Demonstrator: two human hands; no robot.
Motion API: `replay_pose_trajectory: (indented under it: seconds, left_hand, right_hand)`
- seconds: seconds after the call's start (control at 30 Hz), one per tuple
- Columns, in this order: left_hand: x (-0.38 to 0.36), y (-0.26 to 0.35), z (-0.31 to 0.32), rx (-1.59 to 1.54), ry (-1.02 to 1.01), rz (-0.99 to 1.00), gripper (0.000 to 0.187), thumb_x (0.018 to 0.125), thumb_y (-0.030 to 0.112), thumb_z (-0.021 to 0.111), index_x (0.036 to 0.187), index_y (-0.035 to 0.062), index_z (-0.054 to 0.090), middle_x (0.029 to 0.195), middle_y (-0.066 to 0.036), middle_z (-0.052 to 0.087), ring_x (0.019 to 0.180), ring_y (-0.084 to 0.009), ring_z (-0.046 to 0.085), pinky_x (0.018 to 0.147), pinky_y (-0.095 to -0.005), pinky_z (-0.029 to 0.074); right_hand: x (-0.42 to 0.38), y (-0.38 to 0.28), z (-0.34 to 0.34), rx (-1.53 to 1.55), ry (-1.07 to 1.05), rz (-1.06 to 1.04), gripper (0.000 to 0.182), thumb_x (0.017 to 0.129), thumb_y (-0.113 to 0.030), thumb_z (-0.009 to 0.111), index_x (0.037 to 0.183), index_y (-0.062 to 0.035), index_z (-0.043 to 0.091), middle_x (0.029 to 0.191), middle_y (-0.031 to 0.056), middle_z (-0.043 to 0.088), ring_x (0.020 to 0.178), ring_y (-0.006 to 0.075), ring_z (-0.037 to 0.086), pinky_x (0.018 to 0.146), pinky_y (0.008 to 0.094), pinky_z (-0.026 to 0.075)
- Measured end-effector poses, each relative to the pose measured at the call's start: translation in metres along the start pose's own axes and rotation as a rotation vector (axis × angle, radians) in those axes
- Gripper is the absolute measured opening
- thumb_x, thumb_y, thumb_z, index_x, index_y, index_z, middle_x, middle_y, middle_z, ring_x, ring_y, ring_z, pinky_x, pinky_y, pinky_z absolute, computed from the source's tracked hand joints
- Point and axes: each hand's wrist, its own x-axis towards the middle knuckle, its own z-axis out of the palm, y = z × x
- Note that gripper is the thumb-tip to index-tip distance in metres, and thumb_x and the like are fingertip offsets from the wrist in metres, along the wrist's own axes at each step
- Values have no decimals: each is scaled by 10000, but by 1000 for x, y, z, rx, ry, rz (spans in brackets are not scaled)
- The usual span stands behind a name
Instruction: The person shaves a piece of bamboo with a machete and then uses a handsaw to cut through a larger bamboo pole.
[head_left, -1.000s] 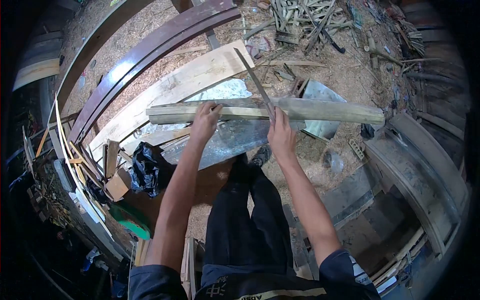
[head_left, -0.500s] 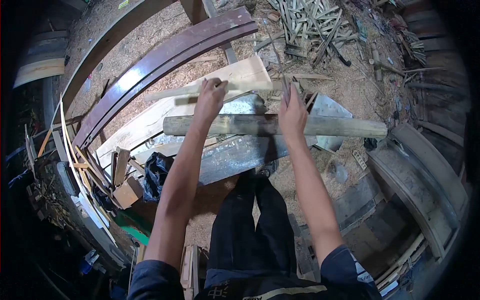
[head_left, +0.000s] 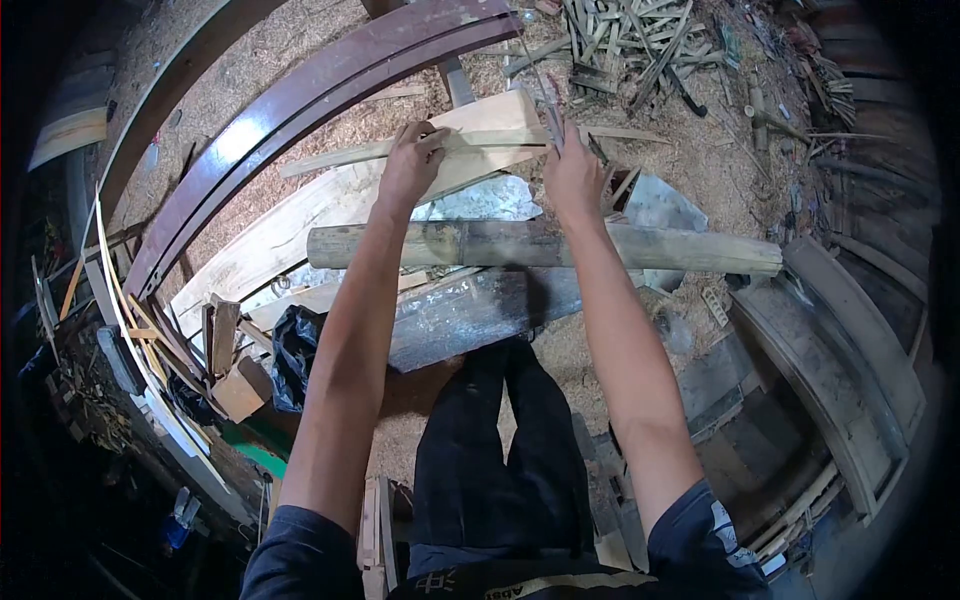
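Note:
My left hand (head_left: 412,160) is closed around a pale bamboo strip (head_left: 340,158), which runs sideways over a light wooden board (head_left: 300,208). My right hand (head_left: 576,175) grips a long, thin knife (head_left: 553,112), its blade pointing up and away from me. Near the right hand, the strip's right part passes close to the blade and overlaps it in this view. Just below both hands, a thick bamboo pole (head_left: 690,249) lies crosswise, passing beneath my forearms. Under the pole is a worn bluish-grey board (head_left: 450,318).
A glossy brown curved beam (head_left: 300,110) arches across the upper left. Split sticks (head_left: 640,50) are heaped at the top. A curved wooden frame (head_left: 830,370) stands at right, and a black plastic bag (head_left: 295,355) sits left of my arm. Shavings cover the ground.
Both hands have shifted slightly up and left in the view, with the strip and the knife still in them. The strip now slants upward to the right. The view has moved a little.

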Motion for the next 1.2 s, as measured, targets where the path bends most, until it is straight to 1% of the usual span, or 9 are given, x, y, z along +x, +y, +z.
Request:
replay_pose_trajectory:
  seconds: [0.1,0.17,0.23,0.33,0.5,0.6,0.77,0.87,1.2]
  left_hand:
    - [3,3,1,-13,-52,-2,401,841,99,738,1242,103,714,1206,-153,637,1153,-367,590,1017,-467,490]
    - [-4,20,3,221,129,116,491,851,122,712,1325,45,609,1260,-167,590,1220,-375,553,1131,-527,402]
    - [-19,42,13,139,91,114,501,859,136,703,1336,43,581,1286,-174,571,1253,-380,530,1162,-554,353]
    - [-53,91,37,-18,-70,153,518,858,142,731,1332,49,542,1339,-184,542,1254,-416,523,1156,-586,345]
    - [-93,184,81,57,-326,163,762,849,475,745,1458,102,477,1433,-140,497,1363,-339,456,1177,-599,279]
    - [-88,205,93,242,-379,60,899,820,583,726,1518,104,422,1474,-117,487,1405,-291,410,1183,-600,240]
    - [-84,209,96,303,-443,47,882,840,568,718,1522,103,407,1455,-121,491,1373,-303,433,1167,-630,242]
    - [-86,208,99,333,-423,87,881,850,574,706,1520,86,406,1435,-124,505,1359,-317,440,1155,-626,253]
    - [-93,229,117,384,-300,67,900,864,637,653,1470,9,434,1376,-182,532,1270,-343,491,1072,-539,353]
  right_hand:
    - [0,0,-3,42,3,-4,499,940,-166,650,1411,-54,530,1022,279,710,968,462,692,840,541,532]
    - [-9,6,-6,63,28,-26,480,941,-162,653,1395,-44,545,1026,277,709,970,456,695,832,528,534]
    - [-38,7,-22,322,198,-137,443,950,-159,655,1366,-29,576,940,247,701,896,440,695,803,476,538]
    - [-102,13,-65,358,111,-9,508,972,-215,658,1408,21,545,1100,267,654,995,413,659,829,470,513]
    - [-211,78,-100,384,174,183,503,964,-266,685,1372,10,582,1100,244,637,1020,379,633,873,458,503]
    - [-254,111,-123,513,142,366,473,996,-238,658,1386,13,568,1098,188,647,959,292,676,796,387,538]
    - [-280,131,-159,670,63,598,435,1057,-155,573,1456,0,498,1050,80,640,662,106,669,556,241,523]
    - [-285,148,-152,900,78,676,471,1054,-177,588,1476,-3,473,1026,80,634,589,105,619,529,252,517]
    - [-273,159,-161,965,109,550,480,1052,-181,597,1488,-25,471,911,41,627,593,52,537,503,223,451]
